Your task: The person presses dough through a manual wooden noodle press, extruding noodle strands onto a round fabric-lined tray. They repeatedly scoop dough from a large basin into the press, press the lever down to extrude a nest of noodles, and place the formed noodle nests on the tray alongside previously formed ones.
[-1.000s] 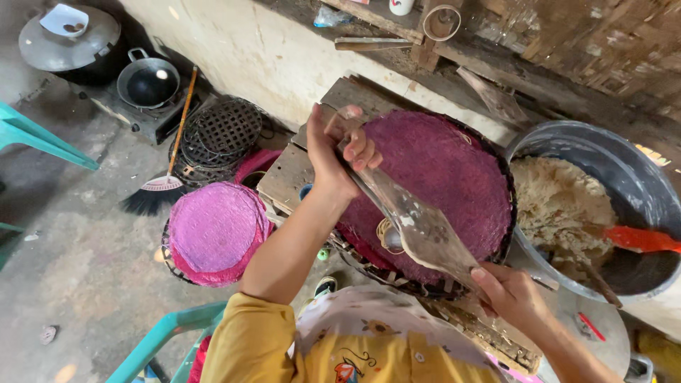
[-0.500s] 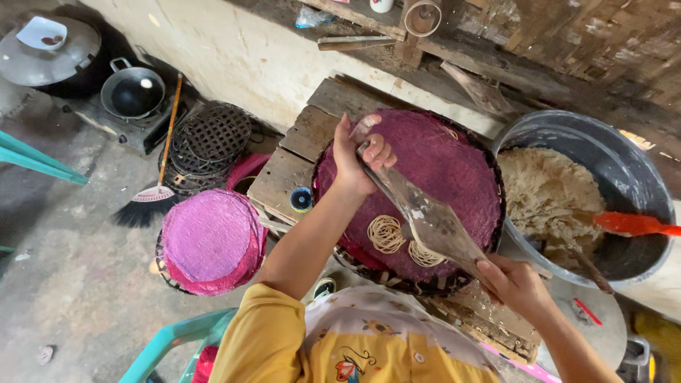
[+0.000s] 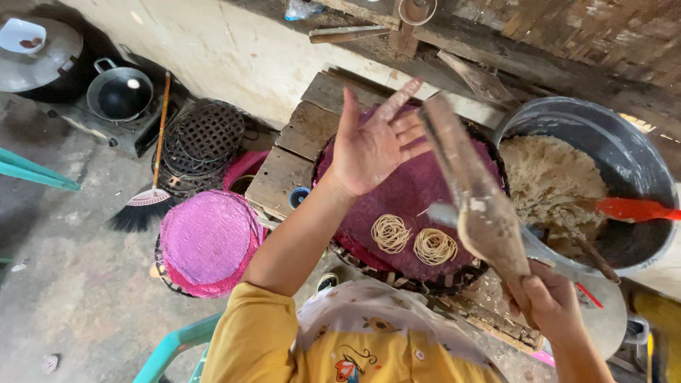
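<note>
The left hand [image 3: 372, 145] is raised with its palm open and fingers spread, empty, hovering above the far left part of a round purple mat [image 3: 411, 195] that covers a woven tray [image 3: 397, 273]. The right hand [image 3: 550, 305], at the near right, is closed around the lower end of a long wooden press [image 3: 472, 195], which slants up and away over the right side of the mat; its surface is smeared with pale dough. Two small coils of thin noodle strands [image 3: 413, 240] lie side by side on the near part of the mat, just left of the press.

To the right of the tray stands a large grey tub [image 3: 624, 149] holding a mound of pale dough [image 3: 550, 181], with a red spatula [image 3: 635, 209] resting across it. The tray sits on a rough wooden counter [image 3: 298, 152]. On the floor to the left, a second tray with a pink mat [image 3: 206, 241] lies near a broom [image 3: 145, 191], a stack of empty woven trays [image 3: 206, 138], and a dark pot [image 3: 120, 92] on a small stove. The person wears a yellow sleeve [image 3: 252, 337].
</note>
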